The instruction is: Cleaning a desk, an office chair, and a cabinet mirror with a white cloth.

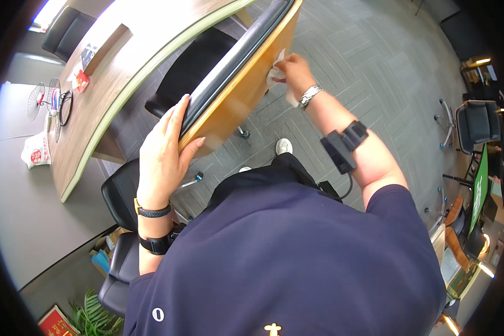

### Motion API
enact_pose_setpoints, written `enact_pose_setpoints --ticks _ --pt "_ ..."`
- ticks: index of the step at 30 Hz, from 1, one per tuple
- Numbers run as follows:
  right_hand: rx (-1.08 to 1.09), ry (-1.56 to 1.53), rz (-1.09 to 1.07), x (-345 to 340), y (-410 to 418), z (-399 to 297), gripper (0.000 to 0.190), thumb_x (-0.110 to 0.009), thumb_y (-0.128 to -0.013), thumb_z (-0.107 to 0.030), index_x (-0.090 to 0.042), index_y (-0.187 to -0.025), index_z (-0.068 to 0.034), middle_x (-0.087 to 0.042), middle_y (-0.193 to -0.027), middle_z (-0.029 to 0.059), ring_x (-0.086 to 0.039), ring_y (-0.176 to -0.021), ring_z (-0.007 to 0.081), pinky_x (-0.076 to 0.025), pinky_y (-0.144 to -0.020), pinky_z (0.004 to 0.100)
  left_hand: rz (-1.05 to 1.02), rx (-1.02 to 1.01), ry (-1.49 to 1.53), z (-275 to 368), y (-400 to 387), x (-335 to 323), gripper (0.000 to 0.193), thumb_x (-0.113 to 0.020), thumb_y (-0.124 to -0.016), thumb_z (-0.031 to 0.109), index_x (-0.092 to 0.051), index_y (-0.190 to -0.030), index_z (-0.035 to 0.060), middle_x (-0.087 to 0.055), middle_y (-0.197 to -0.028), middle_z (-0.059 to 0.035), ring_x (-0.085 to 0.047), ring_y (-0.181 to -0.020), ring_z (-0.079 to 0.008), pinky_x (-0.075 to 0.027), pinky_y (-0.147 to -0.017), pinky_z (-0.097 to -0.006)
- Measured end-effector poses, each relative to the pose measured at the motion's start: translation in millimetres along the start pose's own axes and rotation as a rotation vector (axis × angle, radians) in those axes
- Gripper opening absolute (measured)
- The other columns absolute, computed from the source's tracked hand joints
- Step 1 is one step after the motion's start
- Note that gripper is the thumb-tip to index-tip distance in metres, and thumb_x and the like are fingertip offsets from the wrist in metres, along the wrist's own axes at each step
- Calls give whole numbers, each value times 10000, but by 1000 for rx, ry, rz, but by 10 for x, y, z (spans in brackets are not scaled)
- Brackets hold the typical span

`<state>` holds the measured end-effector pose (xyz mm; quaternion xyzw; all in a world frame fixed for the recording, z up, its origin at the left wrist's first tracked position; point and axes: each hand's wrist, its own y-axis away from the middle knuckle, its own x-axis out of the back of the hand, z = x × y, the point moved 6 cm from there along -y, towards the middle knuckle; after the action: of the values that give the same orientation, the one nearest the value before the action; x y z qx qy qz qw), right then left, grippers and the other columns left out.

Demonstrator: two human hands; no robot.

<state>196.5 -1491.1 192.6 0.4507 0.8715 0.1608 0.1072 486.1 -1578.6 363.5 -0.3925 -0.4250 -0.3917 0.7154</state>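
Before me stands a swivel chair whose wooden backrest shell (239, 90) faces me, with black leather padding (231, 54) on its far side. My left hand (161, 155) grips the near left end of the backrest, fingers over the padding and thumb on the wood. In my right hand (295, 71) is a white tissue (276, 72), pressed against the wooden back near its right edge. Part of the tissue hangs below the hand by the metal watch band. The black seat (189, 69) shows beyond the backrest.
A curved wooden table (122, 71) runs along the left, bearing a tissue-box-like holder (107, 48), a wire rack (55, 103) and a white plastic bag (38, 150). Black chairs (124, 193) stand at my left. Another chair (479, 124) and a green board (479, 189) are at right.
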Motion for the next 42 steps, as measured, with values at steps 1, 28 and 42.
enact_pose_setpoints --ticks 1,28,42 --pt "-8 65 17 -64 53 210 227 -604 -929 -54 -580 -1137 31 -670 -1086 164 -697 -965 294 -625 -792 420 2 -4 16 -23 37 10 736 -778 -855 225 -466 -1508 96 -617 -1324 -180 -638 -1132 -360 -526 -960 -425" --pt "-144 358 44 -729 142 2417 304 -679 -877 -216 -728 -992 62 -747 -896 230 -758 -757 297 -584 -611 409 173 -220 153 -112 195 -23 508 -700 -954 221 -564 -1428 101 -668 -1281 -171 -673 -1141 -328 -526 -965 -379" --pt "284 -294 -28 -534 1249 -221 189 -633 -902 -14 -610 -1088 10 -698 -982 126 -691 -886 204 -572 -756 341 237 -178 172 -228 265 -5 423 -642 -990 245 -601 -1391 118 -669 -1286 -148 -671 -1137 -310 -536 -954 -374"
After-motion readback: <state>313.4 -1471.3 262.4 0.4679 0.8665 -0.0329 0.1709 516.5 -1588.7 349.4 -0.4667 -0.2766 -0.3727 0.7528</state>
